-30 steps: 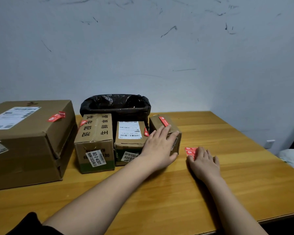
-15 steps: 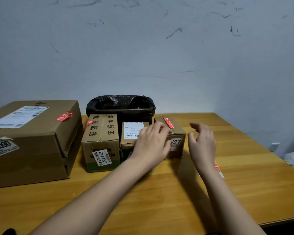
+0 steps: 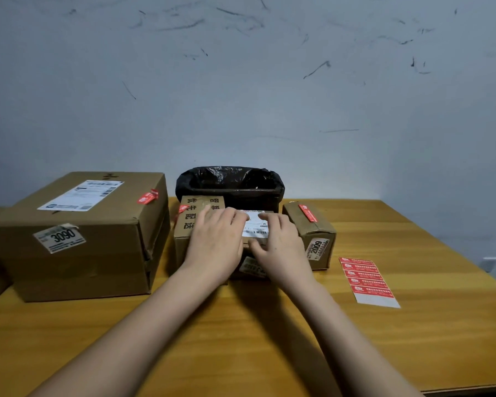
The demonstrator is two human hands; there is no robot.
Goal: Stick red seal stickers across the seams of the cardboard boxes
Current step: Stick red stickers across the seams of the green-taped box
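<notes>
A big box (image 3: 78,239) sits at the left of the table (image 3: 269,339), with a white label on top, a "3090" tag on its front and one red seal (image 3: 147,196) over its top right edge. Just beside it stands a printed box (image 3: 194,222) with one red seal (image 3: 183,208) at its top left corner. The left hand (image 3: 216,242) reaches forward, palm down, fingers nearly straight and lying across the printed box and onto the labelled box (image 3: 255,227) next to it; it grips nothing. The right hand (image 3: 279,242) lies flat on the labelled box's right side, fingers slightly bent and thumb down at the front edge, pressing rather than holding. Behind these stands a bin (image 3: 229,184) lined with a black bag. Further right, a little apart, is a small box (image 3: 312,239) tagged "2009", one red seal (image 3: 307,212) across its top. Four boxes show clearly, three seals stuck. Near the right edge lies one sticker sheet (image 3: 367,280) with five red stickers.
</notes>
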